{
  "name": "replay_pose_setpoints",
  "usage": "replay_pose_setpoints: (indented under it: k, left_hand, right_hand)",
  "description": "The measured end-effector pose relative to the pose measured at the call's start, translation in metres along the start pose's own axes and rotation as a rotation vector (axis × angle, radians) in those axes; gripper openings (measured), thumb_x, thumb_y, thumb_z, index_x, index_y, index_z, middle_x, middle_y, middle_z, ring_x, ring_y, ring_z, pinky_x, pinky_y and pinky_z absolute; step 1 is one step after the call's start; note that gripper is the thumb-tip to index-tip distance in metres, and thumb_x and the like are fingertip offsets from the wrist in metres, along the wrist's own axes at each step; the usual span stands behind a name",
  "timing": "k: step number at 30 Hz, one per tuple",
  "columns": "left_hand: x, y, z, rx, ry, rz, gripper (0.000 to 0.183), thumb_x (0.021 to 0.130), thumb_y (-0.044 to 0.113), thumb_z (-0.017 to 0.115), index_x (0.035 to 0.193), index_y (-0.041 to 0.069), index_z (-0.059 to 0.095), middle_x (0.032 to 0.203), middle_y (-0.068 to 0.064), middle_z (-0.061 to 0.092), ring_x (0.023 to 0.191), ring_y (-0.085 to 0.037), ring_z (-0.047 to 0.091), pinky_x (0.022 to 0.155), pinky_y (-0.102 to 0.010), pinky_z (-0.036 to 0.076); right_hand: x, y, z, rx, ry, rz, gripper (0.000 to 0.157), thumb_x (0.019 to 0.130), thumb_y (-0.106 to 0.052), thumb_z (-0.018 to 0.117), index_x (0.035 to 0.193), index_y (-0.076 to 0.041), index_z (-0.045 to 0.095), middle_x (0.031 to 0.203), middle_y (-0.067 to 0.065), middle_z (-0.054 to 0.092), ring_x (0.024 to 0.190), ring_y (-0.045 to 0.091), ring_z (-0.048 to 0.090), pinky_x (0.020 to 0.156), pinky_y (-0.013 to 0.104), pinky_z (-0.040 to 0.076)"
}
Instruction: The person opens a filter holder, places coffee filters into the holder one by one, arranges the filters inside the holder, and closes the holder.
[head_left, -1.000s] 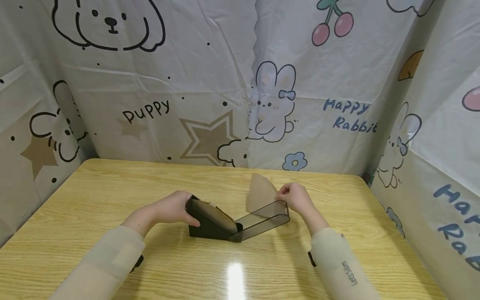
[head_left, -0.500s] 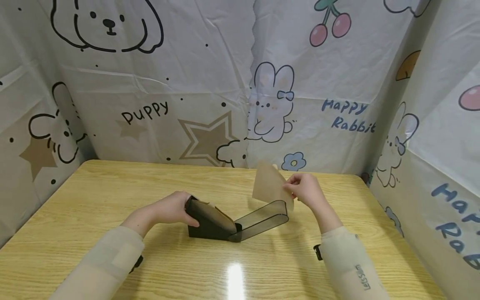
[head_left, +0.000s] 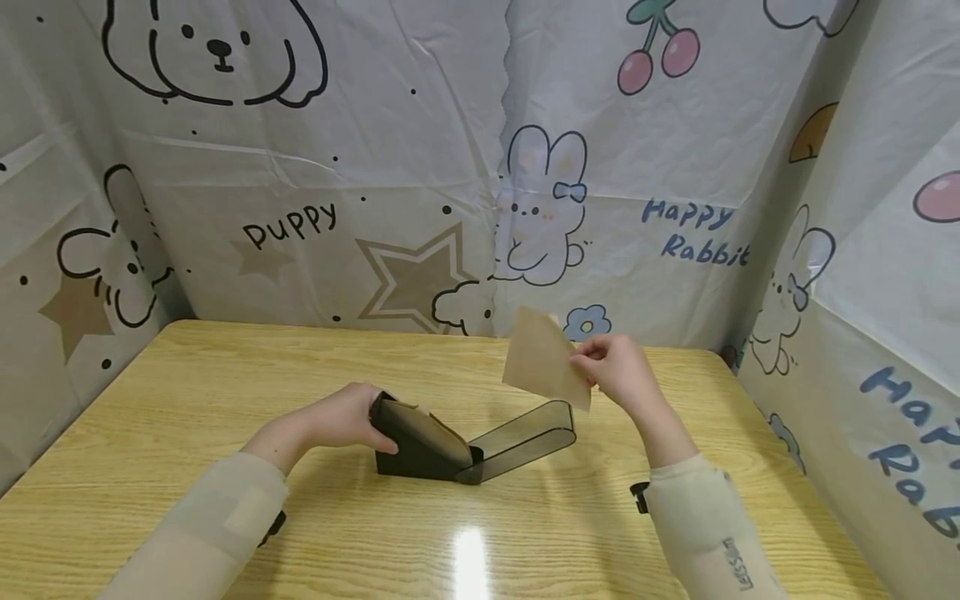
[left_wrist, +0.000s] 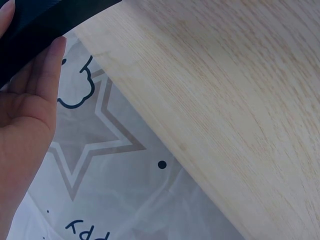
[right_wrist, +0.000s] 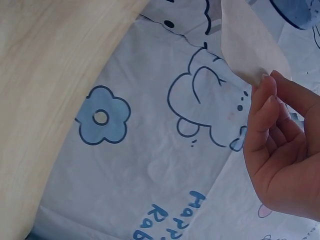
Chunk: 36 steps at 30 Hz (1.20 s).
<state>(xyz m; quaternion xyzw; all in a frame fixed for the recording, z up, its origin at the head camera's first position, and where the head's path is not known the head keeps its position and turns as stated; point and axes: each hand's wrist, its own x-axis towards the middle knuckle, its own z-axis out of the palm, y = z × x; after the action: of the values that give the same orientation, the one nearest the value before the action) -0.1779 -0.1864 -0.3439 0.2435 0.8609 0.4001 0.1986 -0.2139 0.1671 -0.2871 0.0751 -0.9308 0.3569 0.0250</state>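
Observation:
A black box point(head_left: 416, 452) with a slanted open top stands on the table, and brown paper filters point(head_left: 427, 423) sit inside it. Its smoky see-through lid point(head_left: 528, 440) is swung out to the right. My left hand point(head_left: 348, 417) grips the box at its tall left end, thumb on the near side; the left wrist view shows the fingers point(left_wrist: 50, 70) against the dark wall. Above the lid, my right hand point(head_left: 621, 371) pinches one brown coffee filter point(head_left: 542, 357) by its edge, between thumb and fingertips. In the right wrist view that filter point(right_wrist: 250, 45) hangs off the fingertips.
The wood-grain table point(head_left: 300, 533) has a printed curtain point(head_left: 420, 167) behind it and along both sides. A bright light reflection lies on the tabletop near the front.
My right hand has lifted the filter up and to the right, away from behind the lid. My left hand and the box have stayed in place.

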Motion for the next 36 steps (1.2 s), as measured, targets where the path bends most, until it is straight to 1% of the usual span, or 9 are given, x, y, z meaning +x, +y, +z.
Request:
replay_pose_setpoints:
  k: [5, 8, 13, 18, 27, 31, 36]
  left_hand:
    - [0.000, 0.000, 0.001, 0.012, 0.005, -0.010, 0.021, 0.076, 0.012, 0.076, 0.096, 0.007, 0.068, 0.086, -0.002, 0.069, 0.069, -0.011, 0.057, 0.067, -0.028, 0.049]
    - [0.000, -0.001, 0.001, 0.009, 0.005, -0.015, 0.020, 0.077, 0.012, 0.076, 0.095, 0.007, 0.068, 0.085, -0.002, 0.069, 0.068, -0.011, 0.055, 0.066, -0.028, 0.049]
    - [0.000, -0.003, 0.001, 0.002, 0.004, -0.016, 0.023, 0.076, 0.012, 0.076, 0.097, 0.008, 0.069, 0.087, -0.002, 0.069, 0.071, -0.012, 0.058, 0.069, -0.030, 0.049]
    - [0.001, -0.004, 0.001, -0.010, 0.001, -0.005, 0.028, 0.076, 0.011, 0.076, 0.102, 0.007, 0.069, 0.090, -0.003, 0.070, 0.073, -0.013, 0.060, 0.070, -0.030, 0.050]
    - [0.001, -0.004, 0.001, -0.016, 0.001, -0.007, 0.030, 0.076, 0.012, 0.076, 0.105, 0.007, 0.068, 0.093, -0.004, 0.070, 0.076, -0.013, 0.061, 0.072, -0.031, 0.050]
    - [0.001, -0.002, 0.001, -0.015, 0.000, -0.002, 0.028, 0.076, 0.011, 0.076, 0.103, 0.007, 0.068, 0.091, -0.004, 0.070, 0.075, -0.012, 0.061, 0.071, -0.029, 0.050]
    - [0.001, -0.001, 0.000, -0.008, -0.003, 0.006, 0.024, 0.077, 0.012, 0.076, 0.099, 0.006, 0.068, 0.089, -0.004, 0.070, 0.070, -0.010, 0.058, 0.068, -0.027, 0.050]
  right_hand:
    - [-0.004, -0.008, -0.003, -0.026, 0.007, -0.010, 0.016, 0.088, -0.014, 0.063, 0.092, 0.001, 0.068, 0.083, 0.014, 0.066, 0.061, 0.015, 0.058, 0.055, 0.026, 0.042]
    - [-0.006, -0.013, -0.005, -0.033, 0.022, -0.029, 0.015, 0.088, -0.013, 0.063, 0.089, 0.000, 0.068, 0.080, 0.013, 0.066, 0.061, 0.015, 0.058, 0.055, 0.027, 0.042]
    - [-0.009, -0.020, -0.007, -0.039, 0.038, -0.050, 0.014, 0.088, -0.013, 0.063, 0.087, 0.000, 0.067, 0.076, 0.012, 0.066, 0.061, 0.015, 0.059, 0.055, 0.027, 0.042]
    - [-0.011, -0.025, -0.009, -0.028, 0.038, -0.051, 0.014, 0.088, -0.013, 0.064, 0.088, 0.000, 0.067, 0.076, 0.012, 0.066, 0.061, 0.016, 0.059, 0.056, 0.027, 0.042]
    - [-0.015, -0.035, -0.012, -0.014, 0.036, -0.067, 0.013, 0.088, -0.013, 0.064, 0.089, 0.000, 0.067, 0.075, 0.012, 0.066, 0.062, 0.017, 0.060, 0.056, 0.027, 0.043]
    - [-0.018, -0.041, -0.012, 0.006, 0.030, -0.084, 0.013, 0.088, -0.012, 0.064, 0.090, 0.000, 0.068, 0.074, 0.012, 0.066, 0.062, 0.017, 0.061, 0.056, 0.027, 0.043]
    - [-0.022, -0.049, -0.010, 0.016, 0.026, -0.095, 0.012, 0.087, -0.012, 0.065, 0.091, -0.001, 0.068, 0.077, 0.012, 0.066, 0.063, 0.016, 0.060, 0.057, 0.027, 0.044]
